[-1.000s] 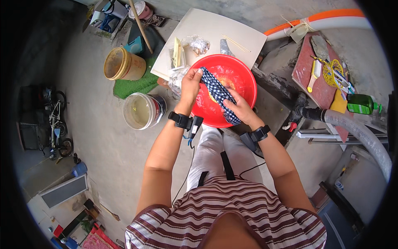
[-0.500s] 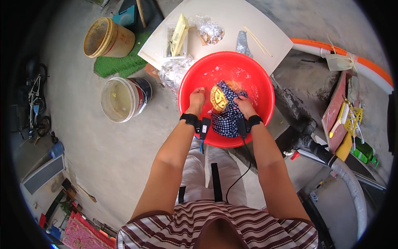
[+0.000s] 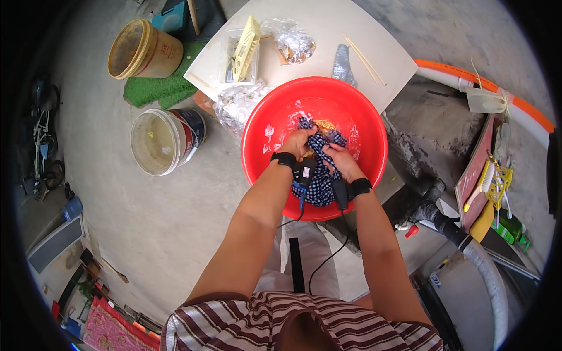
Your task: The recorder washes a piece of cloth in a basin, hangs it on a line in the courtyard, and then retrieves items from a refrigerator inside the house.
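Observation:
A dark blue and white checked cloth (image 3: 318, 186) with a yellow print lies bunched inside a round red basin (image 3: 257, 175), with some water and suds around it. My left hand (image 3: 299, 144) is closed on the cloth's left side, near its yellow part. On the right side of the same cloth, my right hand (image 3: 344, 162) grips a fold between thumb and fingers. The two hands are close together over the middle of the basin. Each wrist wears a black strap with a small black device, and these partly cover the cloth.
Behind the basin, a pale board (image 3: 319, 20) carries a clear tray (image 3: 228, 58), a foil bundle (image 3: 293, 41) and chopsticks (image 3: 364, 58). Two buckets (image 3: 153, 142) stand at left. On the right are a wrapped pipe (image 3: 494, 281), a brush (image 3: 481, 184) and a green bottle (image 3: 510, 227).
My left hand has moved from the basin's left side onto the cloth and taken hold of it. The cloth is more bunched, its yellow print mostly hidden.

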Demonstrator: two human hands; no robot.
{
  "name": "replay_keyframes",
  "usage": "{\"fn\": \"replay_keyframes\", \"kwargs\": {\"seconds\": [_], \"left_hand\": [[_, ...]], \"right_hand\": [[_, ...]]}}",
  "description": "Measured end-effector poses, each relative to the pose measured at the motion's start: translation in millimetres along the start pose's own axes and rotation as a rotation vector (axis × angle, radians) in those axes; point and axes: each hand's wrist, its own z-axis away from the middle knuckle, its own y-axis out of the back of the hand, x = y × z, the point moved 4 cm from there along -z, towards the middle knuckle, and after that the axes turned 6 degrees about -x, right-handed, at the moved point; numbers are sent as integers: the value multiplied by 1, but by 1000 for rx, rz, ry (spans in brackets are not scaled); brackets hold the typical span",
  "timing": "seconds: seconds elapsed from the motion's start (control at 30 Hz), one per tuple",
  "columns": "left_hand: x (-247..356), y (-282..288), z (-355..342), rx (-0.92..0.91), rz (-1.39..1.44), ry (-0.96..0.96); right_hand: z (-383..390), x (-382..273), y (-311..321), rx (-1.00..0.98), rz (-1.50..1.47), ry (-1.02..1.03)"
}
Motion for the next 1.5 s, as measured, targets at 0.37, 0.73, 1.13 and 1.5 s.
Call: {"fn": "replay_keyframes", "kwargs": {"seconds": [0.37,0.73,1.13,1.5], "left_hand": [[10,-17,-7,12,171,0],[56,63,2,189,-199,-212],[-3,-31,50,2,-103,-8],[24,-17,32,113,147,-98]], "right_hand": [[38,-14,-25,60,1,253],[99,-12,-29,239,157,367],[80,-26,-44,417,1170,498],[96,-41,-58,369,1086,475]]}}
